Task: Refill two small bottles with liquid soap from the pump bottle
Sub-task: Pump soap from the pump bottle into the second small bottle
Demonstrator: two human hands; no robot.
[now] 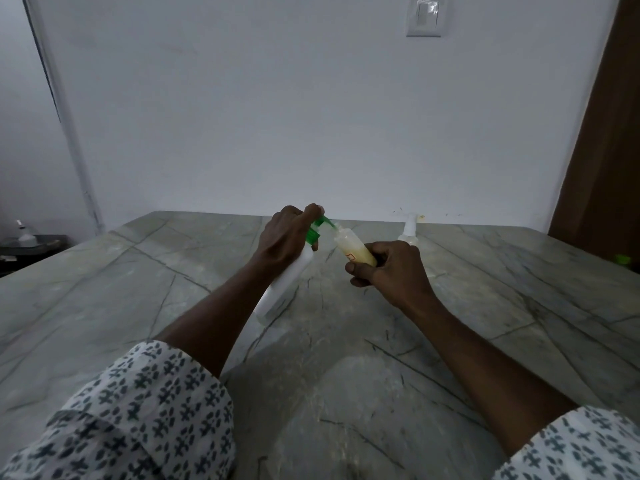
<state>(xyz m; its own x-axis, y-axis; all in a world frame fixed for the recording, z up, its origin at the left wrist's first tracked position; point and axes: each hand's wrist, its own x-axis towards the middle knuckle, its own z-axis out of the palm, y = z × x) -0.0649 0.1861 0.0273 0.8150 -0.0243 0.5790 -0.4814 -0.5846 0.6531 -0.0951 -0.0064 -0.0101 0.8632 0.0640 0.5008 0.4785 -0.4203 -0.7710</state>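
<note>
A white pump bottle with a green pump head stands tilted on the marble table. My left hand grips its neck, with a finger pressing on the green pump top. The green spout points into the mouth of a small clear bottle holding yellowish soap. My right hand grips that small bottle, tilted toward the spout. A second small bottle with a white top stands behind my right hand, near the wall.
A small green cap lies at the table's far right edge. A brown door stands at the right. A dark side surface with a small item sits at the far left.
</note>
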